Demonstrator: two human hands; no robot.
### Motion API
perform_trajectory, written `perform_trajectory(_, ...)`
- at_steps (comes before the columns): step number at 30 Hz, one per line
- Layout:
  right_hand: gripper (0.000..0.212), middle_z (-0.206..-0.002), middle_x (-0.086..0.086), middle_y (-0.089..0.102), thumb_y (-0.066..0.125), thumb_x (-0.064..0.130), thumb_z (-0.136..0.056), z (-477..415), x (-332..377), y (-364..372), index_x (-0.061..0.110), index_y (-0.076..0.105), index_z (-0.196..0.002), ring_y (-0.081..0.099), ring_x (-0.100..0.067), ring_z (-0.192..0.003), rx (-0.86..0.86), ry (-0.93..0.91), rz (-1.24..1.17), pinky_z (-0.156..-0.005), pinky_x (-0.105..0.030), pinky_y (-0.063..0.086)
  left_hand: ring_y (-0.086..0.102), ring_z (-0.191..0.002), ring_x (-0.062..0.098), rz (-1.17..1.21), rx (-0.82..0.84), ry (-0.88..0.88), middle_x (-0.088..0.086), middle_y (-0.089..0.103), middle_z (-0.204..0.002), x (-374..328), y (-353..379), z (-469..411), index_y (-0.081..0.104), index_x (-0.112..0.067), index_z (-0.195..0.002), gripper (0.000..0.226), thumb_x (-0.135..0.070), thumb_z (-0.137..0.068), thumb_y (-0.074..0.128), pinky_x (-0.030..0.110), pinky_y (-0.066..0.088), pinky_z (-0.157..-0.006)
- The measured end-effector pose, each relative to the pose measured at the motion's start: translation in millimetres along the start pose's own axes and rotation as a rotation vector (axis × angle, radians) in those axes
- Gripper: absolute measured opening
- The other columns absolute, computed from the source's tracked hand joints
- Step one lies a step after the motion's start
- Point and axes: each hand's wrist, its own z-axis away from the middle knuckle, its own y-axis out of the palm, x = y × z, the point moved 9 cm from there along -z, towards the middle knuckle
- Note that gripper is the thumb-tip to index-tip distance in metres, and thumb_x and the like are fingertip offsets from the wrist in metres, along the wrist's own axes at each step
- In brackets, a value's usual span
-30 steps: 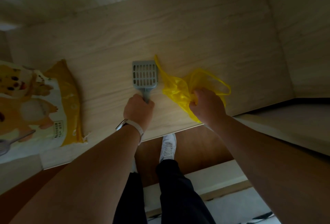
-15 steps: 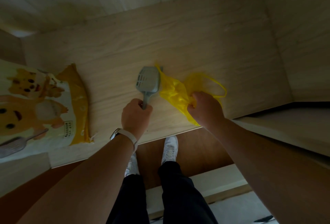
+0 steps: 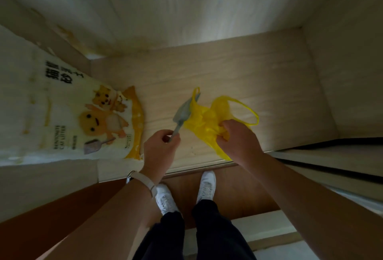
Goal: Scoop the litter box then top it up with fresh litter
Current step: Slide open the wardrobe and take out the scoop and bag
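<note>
Grey litter scoop (image 3: 182,112) is tipped on edge, handle pinched in the left hand (image 3: 160,147), its head right against the yellow plastic bag (image 3: 204,118) that the right hand (image 3: 238,139) grips bunched up. Cat litter bag (image 3: 83,118) lies further left on the same wooden shelf (image 3: 269,85).

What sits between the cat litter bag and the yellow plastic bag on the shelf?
Head view: the grey scoop, handle gripped by the left hand, close beside the yellow plastic bag; otherwise bare shelf.
</note>
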Motion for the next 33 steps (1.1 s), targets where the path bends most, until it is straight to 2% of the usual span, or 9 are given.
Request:
perform_trajectory(4, 0.037, -0.118, -0.007, 0.062, 0.062, 0.029, -0.087, 25, 47, -32, 0.014, 0.06, -0.121, 0.055, -0.027, -0.114, -0.046, -0.034, -0.025, -0.087, -0.037, 0.045, 0.056, -0.044, 0.012, 0.118, 0.019, 0.075, 0.003, 0.06, -0.059, -22, -47, 30, 0.07, -0.019, -0.086, 0.004, -0.02, -0.089, 0.069, 0.02, 0.042, -0.04)
perform_trajectory(6, 0.037, -0.118, -0.007, 0.062, 0.062, 0.029, -0.086, 40, 69, -46, 0.015, 0.06, -0.121, 0.055, -0.028, -0.113, -0.076, -0.029, -0.035, -0.085, -0.036, 0.045, 0.055, -0.043, 0.01, 0.151, 0.017, 0.117, 0.003, 0.06, -0.062, -30, -72, 44, 0.068, -0.023, -0.085, 0.007, -0.017, -0.09, 0.068, 0.016, 0.042, -0.041)
perform_trajectory(14, 0.038, -0.114, -0.009, 0.064, 0.064, 0.023, -0.086, 83, 157, -90, 0.01, 0.061, -0.122, 0.057, -0.028, -0.108, -0.126, -0.115, -0.142, -0.082, -0.032, 0.043, 0.058, -0.045, 0.011, 0.271, -0.124, 0.15, -0.003, 0.058, -0.064, -38, -158, 91, 0.07, -0.018, -0.098, 0.008, -0.018, -0.09, 0.068, 0.025, 0.049, -0.046)
perform_trajectory(17, 0.03, -0.092, 0.0, 0.061, 0.064, 0.024, -0.084, 91, 195, -104, 0.012, 0.064, -0.111, 0.057, -0.025, -0.093, -0.122, -0.237, -0.159, -0.07, -0.028, 0.036, 0.058, -0.044, 0.011, 0.34, -0.195, 0.133, 0.0, 0.059, -0.065, -36, -181, 110, 0.071, -0.013, -0.098, 0.009, -0.017, -0.092, 0.065, 0.025, 0.049, -0.047)
perform_trajectory(20, 0.016, -0.066, 0.015, 0.037, 0.059, 0.029, -0.079, 95, 232, -114, 0.018, 0.06, -0.09, 0.043, -0.013, -0.072, -0.117, -0.394, -0.171, -0.057, -0.025, 0.024, 0.058, -0.046, 0.011, 0.395, -0.275, 0.072, 0.0, 0.06, -0.06, -27, -201, 132, 0.071, -0.016, -0.098, 0.009, -0.016, -0.093, 0.063, 0.025, 0.049, -0.049)
perform_trajectory(23, 0.009, -0.062, 0.015, 0.033, 0.061, 0.025, -0.08, 104, 262, -116, 0.019, 0.057, -0.085, 0.04, -0.011, -0.066, -0.08, -0.558, -0.191, -0.052, -0.015, 0.023, 0.061, -0.048, 0.011, 0.394, -0.382, 0.037, -0.004, 0.061, -0.058, -21, -220, 162, 0.07, -0.021, -0.096, 0.009, -0.018, -0.094, 0.062, 0.021, 0.049, -0.05)
perform_trajectory(27, 0.014, -0.061, 0.014, 0.034, 0.067, 0.019, -0.081, 121, 285, -115, 0.023, 0.054, -0.081, 0.036, -0.009, -0.06, -0.014, -0.731, -0.204, -0.051, -0.022, 0.025, 0.062, -0.047, 0.013, 0.42, -0.562, -0.011, 0.006, 0.066, -0.068, -13, -234, 209, 0.069, -0.024, -0.089, 0.011, -0.017, -0.093, 0.062, 0.021, 0.05, -0.048)
perform_trajectory(29, 0.01, -0.062, 0.015, 0.033, 0.068, 0.02, -0.081, 132, 291, -111, 0.017, 0.06, -0.086, 0.038, -0.011, -0.065, 0.024, -0.803, -0.183, -0.051, -0.016, 0.025, 0.062, -0.047, 0.015, 0.446, -0.646, -0.04, 0.01, 0.066, -0.068, -4, -234, 235, 0.07, -0.023, -0.088, 0.011, -0.016, -0.092, 0.063, 0.022, 0.048, -0.048)
perform_trajectory(33, 0.016, -0.068, 0.015, 0.038, 0.067, 0.022, -0.081, 158, 307, -96, 0.013, 0.064, -0.095, 0.043, -0.01, -0.068, 0.135, -0.96, -0.174, -0.056, -0.024, 0.028, 0.063, -0.053, 0.016, 0.414, -0.758, -0.113, 0.001, 0.065, -0.063, 20, -221, 293, 0.069, -0.03, -0.087, 0.013, -0.019, -0.092, 0.064, 0.022, 0.046, -0.05)
